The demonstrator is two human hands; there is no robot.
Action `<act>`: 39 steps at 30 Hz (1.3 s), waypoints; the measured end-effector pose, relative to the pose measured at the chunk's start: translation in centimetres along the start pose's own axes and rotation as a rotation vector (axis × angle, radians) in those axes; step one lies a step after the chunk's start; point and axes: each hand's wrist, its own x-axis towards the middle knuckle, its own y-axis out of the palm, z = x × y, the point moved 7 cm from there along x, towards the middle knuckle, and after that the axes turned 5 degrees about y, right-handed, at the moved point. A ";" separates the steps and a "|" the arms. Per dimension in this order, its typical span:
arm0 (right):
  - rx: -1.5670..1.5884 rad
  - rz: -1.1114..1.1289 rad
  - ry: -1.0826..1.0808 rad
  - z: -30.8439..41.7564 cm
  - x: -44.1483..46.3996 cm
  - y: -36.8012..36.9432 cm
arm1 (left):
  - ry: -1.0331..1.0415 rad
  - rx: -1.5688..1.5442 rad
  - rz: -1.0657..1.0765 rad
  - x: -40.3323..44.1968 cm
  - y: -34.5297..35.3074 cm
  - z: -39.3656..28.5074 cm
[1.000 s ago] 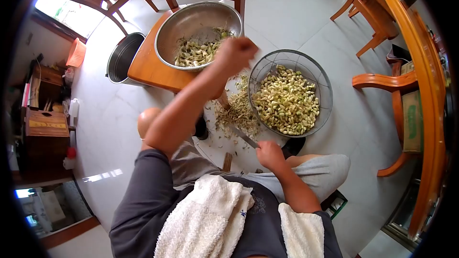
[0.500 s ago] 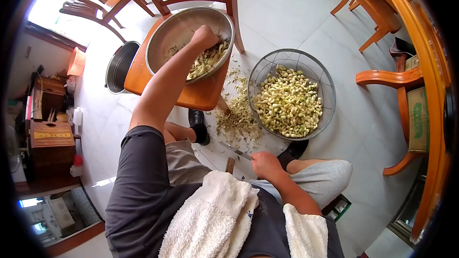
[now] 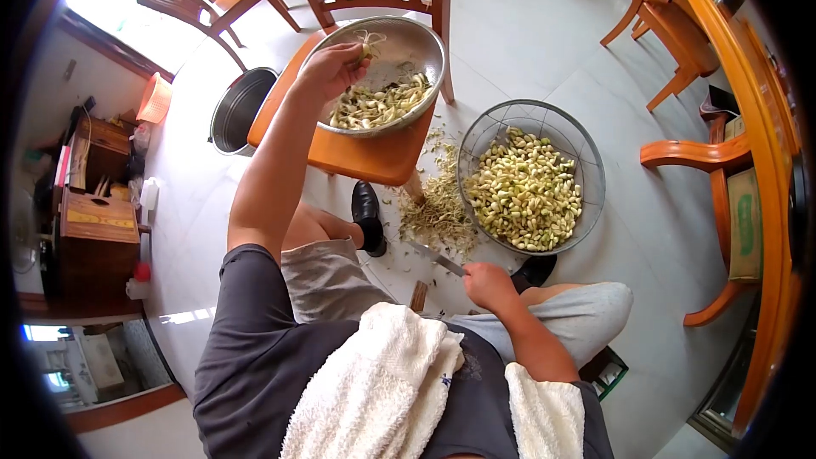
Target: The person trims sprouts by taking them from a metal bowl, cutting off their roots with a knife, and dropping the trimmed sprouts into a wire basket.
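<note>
My left hand (image 3: 334,70) is raised at the left rim of a metal bowl (image 3: 439,55). Its fingers are closed on a small pale bulb (image 3: 366,48) with stringy roots. More untrimmed bulbs (image 3: 382,104) lie inside the bowl, which is tilted on a wooden chair (image 3: 361,157). My right hand (image 3: 490,286) rests near my right knee, wrapped round the handle of a knife (image 3: 438,258). The blade points left, over the floor. Beyond it, a round wire basket (image 3: 592,149) holds a heap of cleaned whitish-green bulbs (image 3: 527,191).
Trimmings (image 3: 438,212) litter the floor between chair and basket. A dark bucket (image 3: 242,110) stands left of the chair. A short wooden piece (image 3: 418,296) is between my legs. A wooden table (image 3: 765,119) runs along the right. A white towel (image 3: 374,382) hangs over my chest.
My left hand has come up out of the bowl, moving left, with a bulb in its fingers. The right hand keeps its hold on the knife. The whole view has shifted slightly.
</note>
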 end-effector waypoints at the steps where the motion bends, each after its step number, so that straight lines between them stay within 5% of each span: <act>1: 0.014 -0.019 0.007 0.0 0.0 -0.2 | 0.000 -0.024 -0.008 -0.9 -0.4 0.2; 7: -0.002 -0.132 -0.033 0.5 0.1 -1.8 | 0.022 -0.086 0.021 -4.5 -0.7 1.0; 10: 0.151 -0.331 -0.058 1.6 -1.4 -4.9 | 0.037 -0.149 0.233 -8.6 2.4 1.6; 17: 0.426 -0.792 -0.364 4.0 -5.2 -10.2 | -0.059 -0.326 0.255 -17.8 8.2 10.3; 25: 0.229 -0.759 -0.496 6.6 -6.3 -9.4 | -0.198 -0.435 0.112 -21.6 10.0 18.2; 39: 0.090 -0.766 -0.496 7.0 -6.4 -9.0 | -0.197 -0.478 0.152 -22.1 10.2 19.0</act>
